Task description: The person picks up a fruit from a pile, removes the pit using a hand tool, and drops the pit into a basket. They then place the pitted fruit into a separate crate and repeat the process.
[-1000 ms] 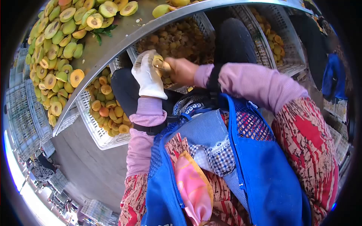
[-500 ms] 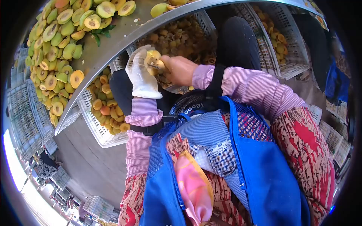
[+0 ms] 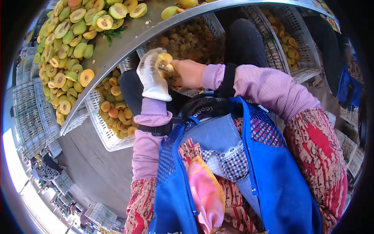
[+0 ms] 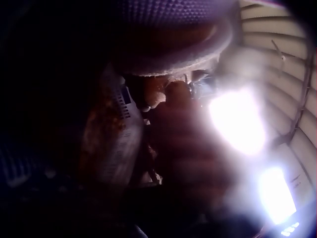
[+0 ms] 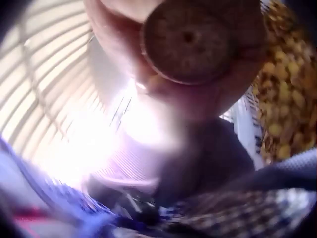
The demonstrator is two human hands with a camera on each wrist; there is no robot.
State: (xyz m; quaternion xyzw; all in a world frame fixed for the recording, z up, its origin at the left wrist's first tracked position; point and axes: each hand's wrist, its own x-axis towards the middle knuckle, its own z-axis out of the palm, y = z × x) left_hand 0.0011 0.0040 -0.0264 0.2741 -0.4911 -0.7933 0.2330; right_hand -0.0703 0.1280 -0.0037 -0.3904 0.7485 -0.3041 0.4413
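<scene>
In the head view my left hand (image 3: 151,76), in a white glove, grips a yellow apricot half (image 3: 164,60) with its cut face up. My bare right hand (image 3: 191,73) is close beside it, fingers curled round a tool whose short metal blade (image 3: 166,70) meets the fruit. The round butt of the tool's handle (image 5: 188,39) faces the camera in the right wrist view, held in the palm. Most of the handle is hidden by the fingers in the head view. The left wrist view is dark and glare-washed, with only the glove cuff (image 4: 183,62) distinct.
A metal-edged table (image 3: 117,52) carries a heap of halved apricots (image 3: 64,50). Below the hands is a crate of fruit pieces (image 3: 191,37). White crates of apricot halves stand at left (image 3: 105,138) and right (image 3: 307,58). My knees flank the middle crate.
Both hands stay together at the apricot half, which has shifted slightly in the glove while the blade keeps at it. The head view has swung a little, moving the surroundings in frame.
</scene>
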